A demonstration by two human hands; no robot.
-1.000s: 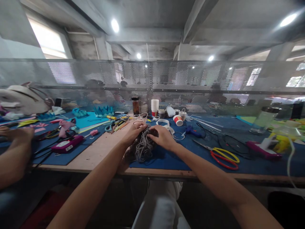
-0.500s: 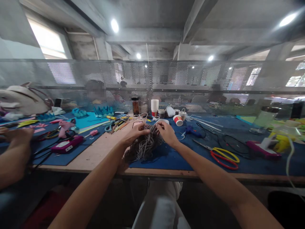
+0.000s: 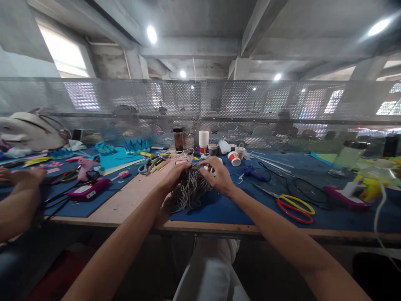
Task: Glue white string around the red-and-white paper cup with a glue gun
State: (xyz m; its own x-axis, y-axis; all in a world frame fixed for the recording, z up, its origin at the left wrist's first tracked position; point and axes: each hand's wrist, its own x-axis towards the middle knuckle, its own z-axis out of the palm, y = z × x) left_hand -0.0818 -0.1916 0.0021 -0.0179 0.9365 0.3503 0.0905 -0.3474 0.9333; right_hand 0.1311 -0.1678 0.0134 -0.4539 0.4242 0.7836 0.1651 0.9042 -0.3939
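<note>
A tangled bundle of grey cord (image 3: 191,192) hangs over the near edge of the blue mat, its loose strands spilling downward. My left hand (image 3: 175,177) is closed on the top left of the bundle, with its fingertips partly hidden among the strands. My right hand (image 3: 217,175) is bent over the upper right side, thumb and forefinger at the top strands in what looks like a pinch. Scissors (image 3: 286,202) with one red and one yellow handle lie to the right of my right hand.
Behind my hands stand a dark-lidded jar (image 3: 178,140), stacked paper cups (image 3: 203,141) and a tipped paper cup (image 3: 234,158). A blue glue gun (image 3: 252,172) lies to the right. Purple power strips (image 3: 88,189) trail cables. Another person's arm (image 3: 23,200) reaches in at left.
My right hand's fingertips have shifted slightly left across the top of the cord, and its fingers have spread somewhat. My left hand stays at the bundle. The other person's hand has moved slightly.
</note>
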